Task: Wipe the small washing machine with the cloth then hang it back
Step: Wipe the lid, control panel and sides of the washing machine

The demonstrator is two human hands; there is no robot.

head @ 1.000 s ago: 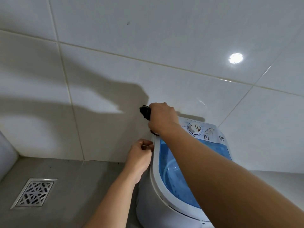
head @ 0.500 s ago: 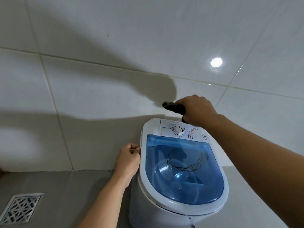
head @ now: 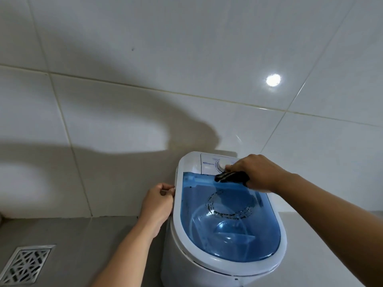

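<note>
A small white washing machine (head: 182,241) with a clear blue lid (head: 234,222) stands on the grey floor against the tiled wall. My right hand (head: 257,172) grips a bunched dark cloth (head: 230,176) and presses it on the rear edge of the lid, just in front of the white control panel (head: 209,163). The hand covers part of the panel's dial. My left hand (head: 158,200) is curled against the machine's left rim, fingers closed; whether it grips the rim I cannot tell.
White wall tiles (head: 124,121) rise directly behind the machine. A metal floor drain grate (head: 24,264) lies at the lower left on the grey floor (head: 72,235). A bright light reflection (head: 273,80) shows on the wall.
My right hand has brought the cloth down from the back right of the control panel onto the rear of the blue lid. My view has shifted, and my left hand stays at the left rim.
</note>
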